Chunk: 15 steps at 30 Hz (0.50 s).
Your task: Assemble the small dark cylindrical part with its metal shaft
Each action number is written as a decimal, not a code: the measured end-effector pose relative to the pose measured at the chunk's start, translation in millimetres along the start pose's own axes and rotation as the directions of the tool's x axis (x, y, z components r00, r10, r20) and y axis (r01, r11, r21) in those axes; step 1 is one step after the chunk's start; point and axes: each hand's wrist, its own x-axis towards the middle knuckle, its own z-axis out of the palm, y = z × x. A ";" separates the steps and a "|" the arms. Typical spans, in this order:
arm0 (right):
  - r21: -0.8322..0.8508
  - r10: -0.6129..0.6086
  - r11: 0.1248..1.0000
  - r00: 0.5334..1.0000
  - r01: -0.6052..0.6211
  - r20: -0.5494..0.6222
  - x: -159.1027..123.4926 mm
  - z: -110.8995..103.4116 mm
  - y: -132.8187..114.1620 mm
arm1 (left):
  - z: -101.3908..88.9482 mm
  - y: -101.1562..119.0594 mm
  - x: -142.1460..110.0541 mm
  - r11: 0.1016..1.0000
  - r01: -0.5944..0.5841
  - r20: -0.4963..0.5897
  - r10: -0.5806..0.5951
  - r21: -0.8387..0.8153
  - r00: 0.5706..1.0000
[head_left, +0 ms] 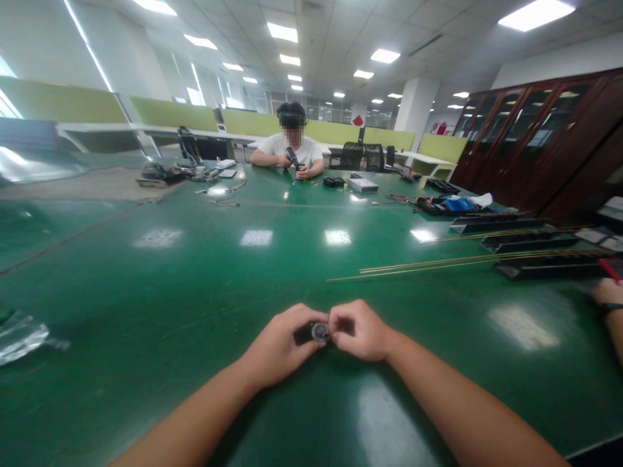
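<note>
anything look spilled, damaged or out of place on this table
Nothing plainly stands out as spilled or damaged. The pale patches on the green tabletop look like reflections of the ceiling lights, not liquid. The round part in the left hand shows too small to check for damage.

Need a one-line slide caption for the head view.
The left hand holds a small round part, the right hand at its edge, over a green table.

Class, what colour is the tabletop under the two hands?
The tabletop is glossy green, best seen in the head view.
</note>
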 end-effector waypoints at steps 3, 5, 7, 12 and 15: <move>0.011 0.011 1.000 1.000 -0.011 -0.005 0.3 -0.7 0.3 | 1.6 -0.7 -0.1 0.999 0.030 -0.048 -0.029 0.019 0.998; 0.010 0.009 1.000 1.000 -0.009 -0.010 0.3 -0.8 -0.2 | 2.1 -1.6 0.0 0.998 0.041 -0.091 -0.037 0.041 0.995; 0.002 0.000 1.000 1.000 0.000 -0.011 0.2 -0.5 -0.9 | 1.9 -2.2 0.4 0.998 0.031 -0.134 -0.022 0.063 0.991; -0.027 -0.014 1.000 1.000 0.014 -0.008 -0.4 0.5 -1.8 | 1.0 -2.8 1.3 0.997 -0.026 -0.175 0.039 0.077 0.984; -0.019 -0.010 1.000 1.000 0.010 -0.011 -0.6 0.8 -2.3 | 2.4 -4.1 0.7 0.997 -0.008 -0.168 0.020 0.076 0.986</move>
